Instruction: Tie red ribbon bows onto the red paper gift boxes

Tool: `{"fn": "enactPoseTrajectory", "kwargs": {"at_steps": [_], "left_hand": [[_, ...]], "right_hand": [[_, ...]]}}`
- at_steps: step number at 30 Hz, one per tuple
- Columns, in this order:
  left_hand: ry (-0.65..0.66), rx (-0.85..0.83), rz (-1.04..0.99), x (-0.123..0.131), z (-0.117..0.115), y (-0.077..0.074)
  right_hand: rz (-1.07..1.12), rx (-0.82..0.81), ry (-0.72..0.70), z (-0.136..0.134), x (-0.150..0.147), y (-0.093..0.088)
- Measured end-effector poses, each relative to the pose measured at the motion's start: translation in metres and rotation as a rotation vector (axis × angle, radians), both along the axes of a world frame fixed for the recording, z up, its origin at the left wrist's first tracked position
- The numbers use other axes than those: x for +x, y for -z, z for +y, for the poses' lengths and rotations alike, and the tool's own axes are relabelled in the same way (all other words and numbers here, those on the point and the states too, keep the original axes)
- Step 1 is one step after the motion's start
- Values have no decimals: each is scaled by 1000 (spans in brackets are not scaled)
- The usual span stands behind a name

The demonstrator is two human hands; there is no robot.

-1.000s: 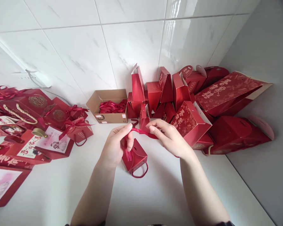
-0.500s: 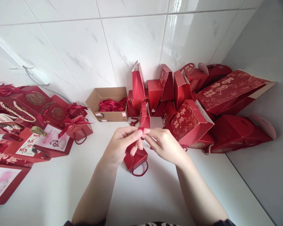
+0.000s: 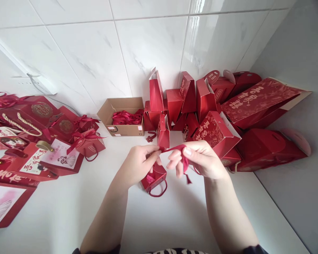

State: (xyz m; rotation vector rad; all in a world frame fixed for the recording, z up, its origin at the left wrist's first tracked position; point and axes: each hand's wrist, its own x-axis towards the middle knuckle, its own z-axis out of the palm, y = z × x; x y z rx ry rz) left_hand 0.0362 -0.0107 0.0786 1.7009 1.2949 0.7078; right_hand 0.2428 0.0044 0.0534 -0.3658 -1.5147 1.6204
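Observation:
A dark red ribbon [image 3: 175, 149] stretches between my two hands at the middle of the view. My left hand [image 3: 141, 162] pinches one part of it between thumb and fingers. My right hand [image 3: 197, 158] grips it farther right, and a loose end hangs below the fingers. Partly under my left hand, a small red box [image 3: 156, 178] with a dark red cord handle rests on the white table. My left fingers hide part of its top.
Behind my hands stands a small red bag-shaped box [image 3: 163, 132]. A cardboard box [image 3: 125, 131] of red ribbons is at the wall. Several red gift boxes [image 3: 217, 134] crowd the right, and bow-tied boxes [image 3: 90, 143] the left.
My right hand has moved away to the right, drawing the ribbon out between my hands. A loose ribbon end now hangs under my right fingers. My left hand has shifted slightly left.

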Motion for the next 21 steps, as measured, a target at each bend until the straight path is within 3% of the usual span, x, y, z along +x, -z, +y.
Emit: {"fn": "enactPoseTrajectory", "kwargs": {"at_steps": [3, 6, 16, 21], "left_hand": [[177, -140, 11, -1, 0, -1], [320, -265, -83, -3, 0, -3], [506, -214, -149, -13, 1, -9], [517, -155, -118, -9, -1, -7]], "right_hand": [[-7, 60, 209, 6, 2, 2], [-175, 112, 349, 10, 3, 2], [-424, 257, 361, 5, -17, 0], [-464, 284, 392, 6, -20, 0]]}}
